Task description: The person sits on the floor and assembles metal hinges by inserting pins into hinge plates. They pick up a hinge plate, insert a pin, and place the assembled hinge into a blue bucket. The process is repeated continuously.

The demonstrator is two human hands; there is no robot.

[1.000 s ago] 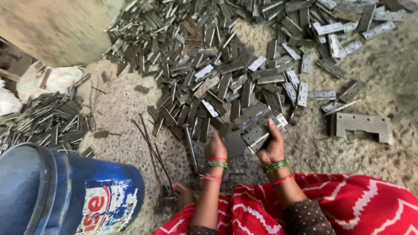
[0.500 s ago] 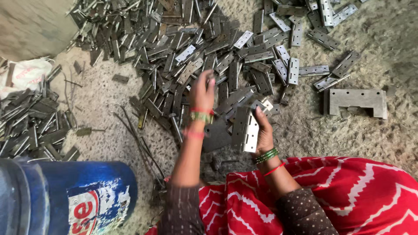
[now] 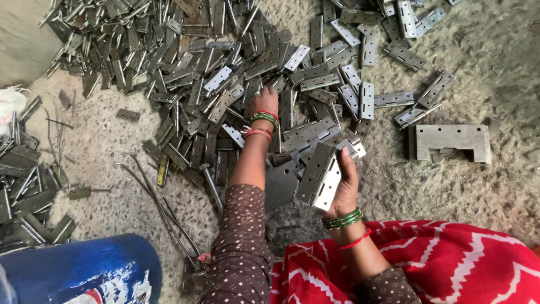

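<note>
Hinge leaves (image 3: 319,175), a small stack of flat grey metal plates, sit clamped in the right hand (image 3: 344,188), fingers wrapped round the stack's right edge, just above the red patterned cloth (image 3: 450,264) over the lap. Out ahead, the left hand (image 3: 265,102) is stretched into the big heap of hinges (image 3: 225,84), fingers down among the loose plates; from this angle I cannot tell whether it grips one or simply rests on them. Green and red bangles (image 3: 260,125) ring that wrist, and a brown dotted sleeve (image 3: 239,247) runs back toward the camera.

Room to move: the heap fills the upper left and centre, thinning to scattered single hinges towards the top right. Bare speckled floor (image 3: 489,186) lies open on the right, with only a notched grey metal block (image 3: 451,142) standing there, well apart from the right hand. Between heap and lap lies a dark flat plate (image 3: 281,183), touching the held stack's lower left corner as seen. Thin bent wire rods (image 3: 157,197) trail across the floor left of the sleeve.

Bottom left, a blue drum (image 3: 84,270) carries a white and red label (image 3: 121,290) on its curved side, cut off by the frame's lower edge. A second pile of hinges (image 3: 25,191) hugs the left edge.
</note>
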